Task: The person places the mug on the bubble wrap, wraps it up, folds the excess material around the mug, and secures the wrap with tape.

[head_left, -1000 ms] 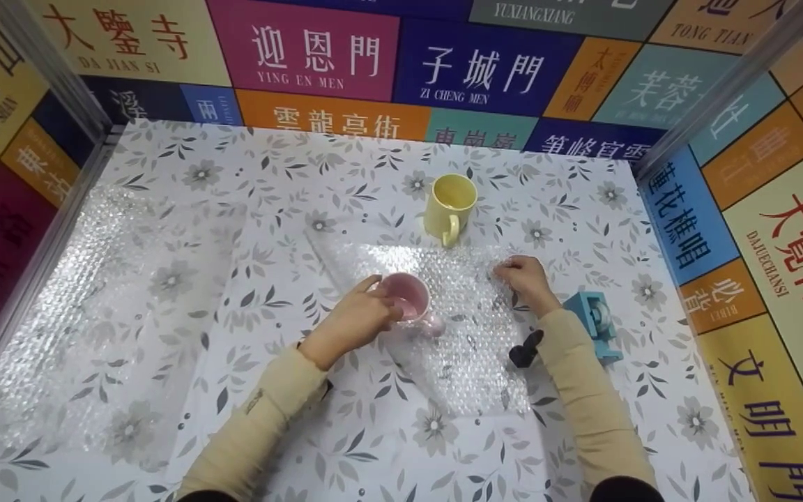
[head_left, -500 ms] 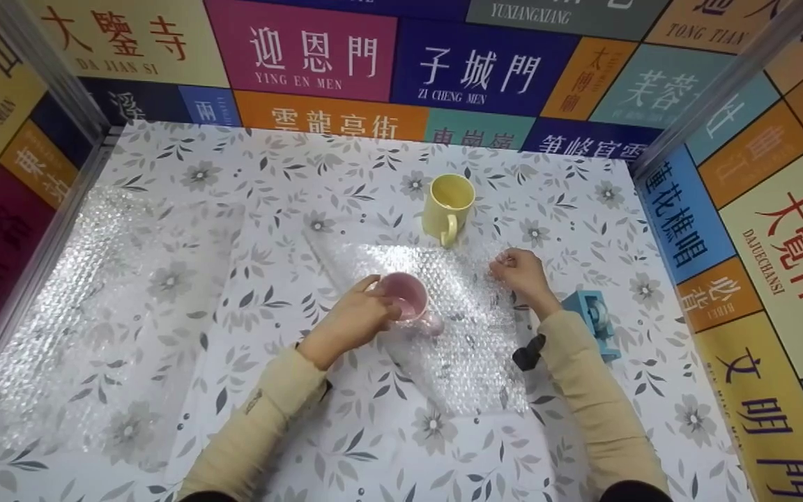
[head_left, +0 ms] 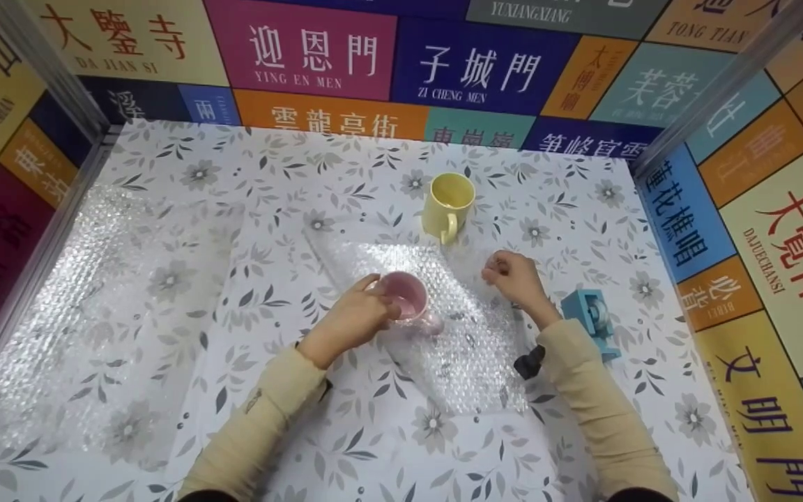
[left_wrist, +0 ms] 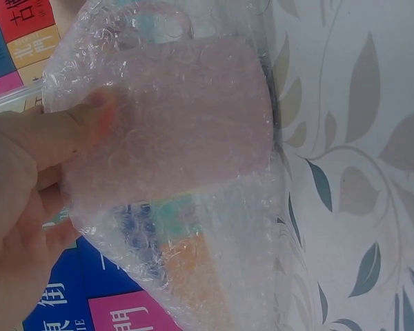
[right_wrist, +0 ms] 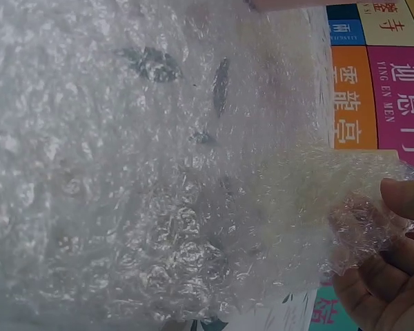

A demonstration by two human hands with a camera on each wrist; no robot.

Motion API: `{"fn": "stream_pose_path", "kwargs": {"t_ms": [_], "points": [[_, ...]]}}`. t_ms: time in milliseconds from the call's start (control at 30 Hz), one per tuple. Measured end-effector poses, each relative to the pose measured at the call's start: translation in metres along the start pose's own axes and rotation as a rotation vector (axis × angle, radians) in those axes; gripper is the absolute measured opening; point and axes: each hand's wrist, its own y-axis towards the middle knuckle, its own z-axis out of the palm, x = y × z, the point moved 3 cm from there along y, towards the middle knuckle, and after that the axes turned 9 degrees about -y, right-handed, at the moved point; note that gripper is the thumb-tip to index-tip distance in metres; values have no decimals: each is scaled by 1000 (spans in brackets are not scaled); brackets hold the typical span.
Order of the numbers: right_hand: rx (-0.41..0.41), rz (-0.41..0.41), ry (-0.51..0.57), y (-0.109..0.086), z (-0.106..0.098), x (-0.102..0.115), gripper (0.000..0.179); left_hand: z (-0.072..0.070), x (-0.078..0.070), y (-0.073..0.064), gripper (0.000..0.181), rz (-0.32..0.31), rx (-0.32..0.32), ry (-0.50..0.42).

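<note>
Hands apart, a person's left hand [head_left: 349, 321] grips a pink mug [head_left: 407, 287] at the table's [head_left: 283, 425] middle, bubble wrap [head_left: 468, 348] between thumb and mug, while the right hand [head_left: 516, 277] pinches the wrap's edge. A yellow mug [head_left: 447, 209] stands just beyond; a tape dispenser [head_left: 586, 317] sits near the right sleeve [head_left: 593, 397]; a second sheet [head_left: 46, 335] lies at left.

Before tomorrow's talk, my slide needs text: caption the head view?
Left hand grips a pink mug against bubble wrap; right hand pinches the wrap's edge.
</note>
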Motion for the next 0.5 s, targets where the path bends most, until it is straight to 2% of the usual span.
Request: {"fn": "stream_pose_path", "kwargs": {"t_ms": [233,367,500], "points": [[-20,-20,26,-4,-10,10,10,-1,1,-1,6,10,-32,25],[-31,-22,96,-5,-16,16,11,0,1,-1,6,17,-29,23],[-17,-12,161,-16,-29,41,11,1,0,-1,9,23,-32,18]]}}
